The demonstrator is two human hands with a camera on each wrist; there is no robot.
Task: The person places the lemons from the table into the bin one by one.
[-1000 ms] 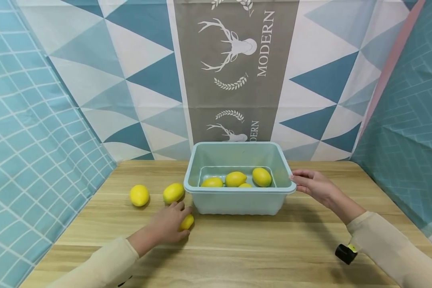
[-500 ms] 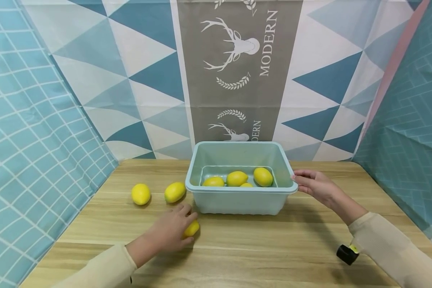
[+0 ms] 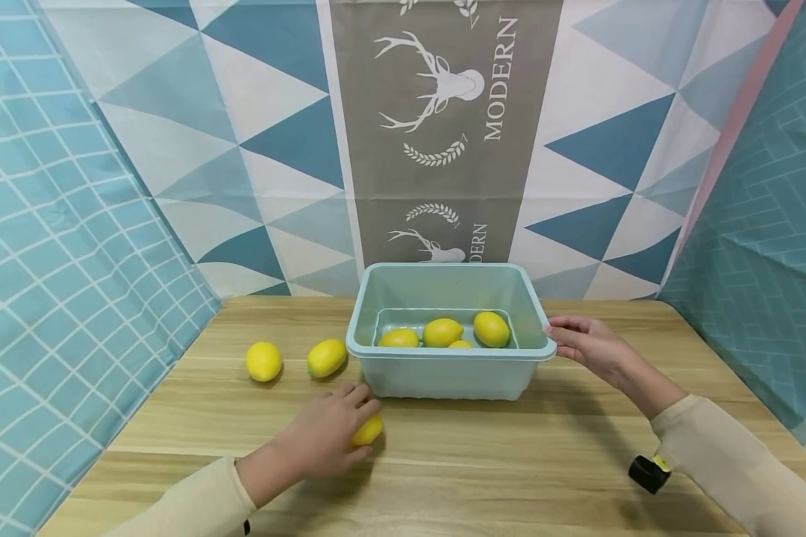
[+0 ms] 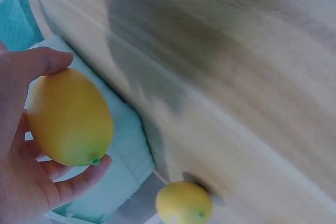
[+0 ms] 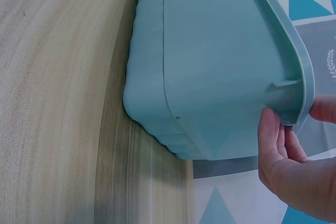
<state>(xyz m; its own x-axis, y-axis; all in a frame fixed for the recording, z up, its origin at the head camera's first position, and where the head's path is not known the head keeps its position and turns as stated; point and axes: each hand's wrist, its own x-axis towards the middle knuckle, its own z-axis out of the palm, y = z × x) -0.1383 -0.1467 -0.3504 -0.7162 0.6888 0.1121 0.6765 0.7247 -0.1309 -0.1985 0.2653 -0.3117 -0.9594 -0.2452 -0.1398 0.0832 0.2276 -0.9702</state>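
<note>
In the head view my left hand (image 3: 329, 432) grips a yellow lemon (image 3: 368, 430) in front of the bin's left corner. The left wrist view shows that lemon (image 4: 71, 116) between thumb and fingers, its green stem end facing out, with a shadow on the tabletop. My right hand (image 3: 587, 347) pinches the right rim of a pale blue-green plastic bin (image 3: 443, 377). Seen from the right wrist, the thumb is over the rim (image 5: 307, 72) and the fingers are under it. Several lemons lie in the bin, among them one lemon (image 3: 491, 330) at the right; another is mostly hidden by the front wall.
Two loose lemons lie left of the bin: one lemon (image 3: 326, 358) close to it, another lemon (image 3: 263, 362) farther left. The wooden table (image 3: 483, 462) is enclosed by patterned cloth at the back (image 3: 275, 97) and both sides. A black device (image 3: 648, 474) hangs at the right sleeve.
My left hand has moved right and toward the front with its lemon, away from the loose lemon beside the bin. The right hand keeps its hold on the rim.
</note>
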